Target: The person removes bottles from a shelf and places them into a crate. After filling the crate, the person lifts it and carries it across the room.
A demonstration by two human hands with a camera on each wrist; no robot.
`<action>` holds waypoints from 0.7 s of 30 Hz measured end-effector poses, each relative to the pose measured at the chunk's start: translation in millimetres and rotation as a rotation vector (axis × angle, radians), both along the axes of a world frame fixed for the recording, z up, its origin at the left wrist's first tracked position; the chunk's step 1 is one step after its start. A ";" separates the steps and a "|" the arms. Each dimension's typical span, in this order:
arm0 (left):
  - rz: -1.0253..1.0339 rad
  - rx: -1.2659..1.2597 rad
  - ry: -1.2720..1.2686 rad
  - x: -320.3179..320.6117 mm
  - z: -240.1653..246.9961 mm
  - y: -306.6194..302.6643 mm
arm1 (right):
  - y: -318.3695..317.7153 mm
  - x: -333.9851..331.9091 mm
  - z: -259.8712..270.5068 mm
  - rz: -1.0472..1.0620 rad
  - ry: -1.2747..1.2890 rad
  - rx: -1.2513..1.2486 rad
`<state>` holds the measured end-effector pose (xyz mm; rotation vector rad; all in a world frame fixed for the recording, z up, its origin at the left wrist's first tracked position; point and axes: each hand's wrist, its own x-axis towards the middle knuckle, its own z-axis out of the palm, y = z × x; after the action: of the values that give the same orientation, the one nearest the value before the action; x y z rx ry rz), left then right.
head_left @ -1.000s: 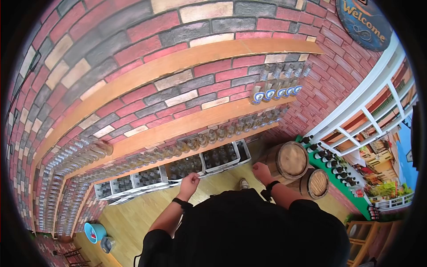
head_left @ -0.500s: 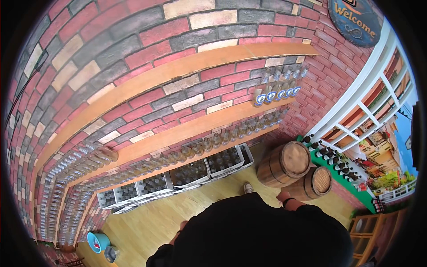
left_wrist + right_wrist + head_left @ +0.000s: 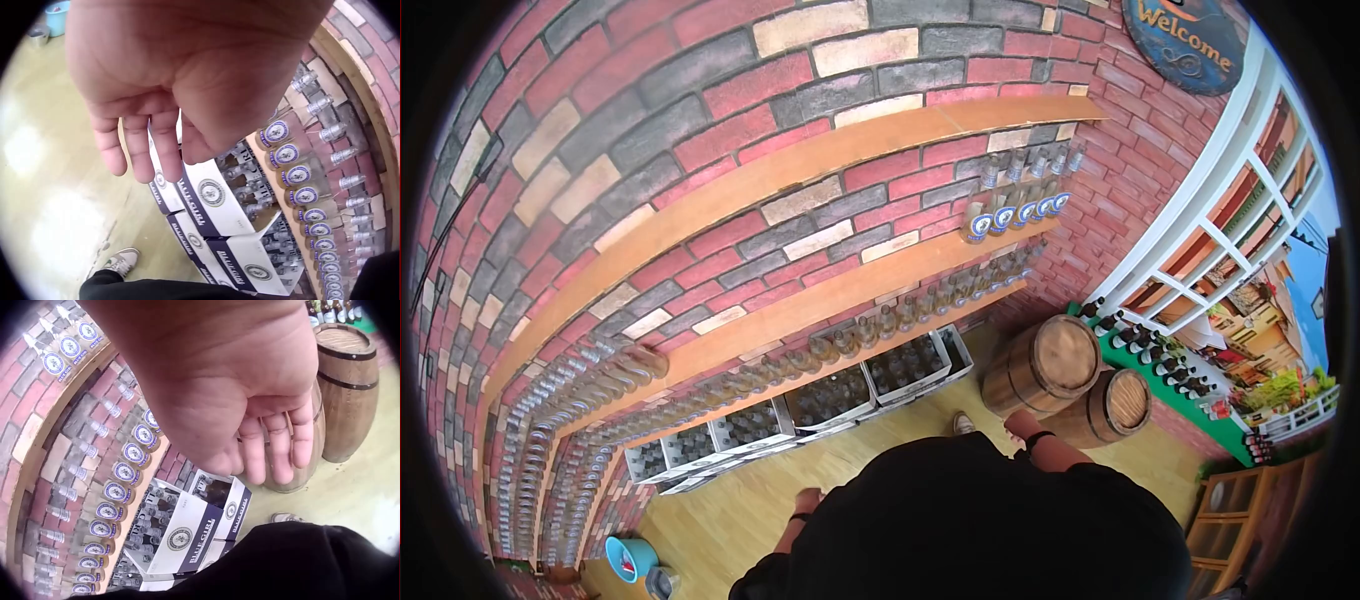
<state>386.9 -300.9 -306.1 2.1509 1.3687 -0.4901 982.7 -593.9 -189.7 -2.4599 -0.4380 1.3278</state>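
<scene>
Both hands hang low beside the black-clad body and hold nothing. My left hand [image 3: 181, 75] has its palm in view and its fingers loosely bent, over the floor beside the beer cartons [image 3: 209, 194]. These white and blue cartons are filled with clear bottles and stacked along the wall. In the head view, part of the left hand [image 3: 808, 498] peeks out past the shirt. My right hand [image 3: 244, 400] hangs with relaxed fingers and overlaps a wooden barrel [image 3: 300, 472] in its wrist view. From above, the right hand [image 3: 1022, 424] appears just in front of the barrels [image 3: 1055, 362].
Wooden shelves [image 3: 730, 270] on the brick wall carry rows of labelled glass bottles [image 3: 885, 320]. Dark bottles [image 3: 1145, 350] stand on a green ledge beyond the barrels. A blue bucket [image 3: 630, 558] is on the floor at lower left, and a wooden cabinet [image 3: 1235, 520] at lower right.
Both hands were raised ahead of the body a second ago, then dropped back to the sides. Since the middle frame they have come slightly forward. The view has shifted a little.
</scene>
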 end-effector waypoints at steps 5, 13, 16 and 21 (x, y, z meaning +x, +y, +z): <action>0.435 -0.308 -0.600 43.4 55.6 9.2 | -5.7 3.7 -23.1 -0.092 0.067 0.024; 0.132 -0.194 -0.352 -3.1 -0.2 -38.9 | -60.9 -17.1 -13.4 -0.360 0.252 -0.096; 0.109 -0.228 -0.296 -35.6 -22.5 -65.3 | -81.8 -20.9 -24.8 -0.341 0.291 -0.149; 0.094 -0.252 -0.283 -46.3 -4.3 -96.0 | -92.4 -18.4 -33.2 -0.440 0.411 -0.184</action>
<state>340.5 -396.9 -310.4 1.8616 1.1771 -0.2903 964.2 -686.3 -222.9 -2.1508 0.3173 1.6614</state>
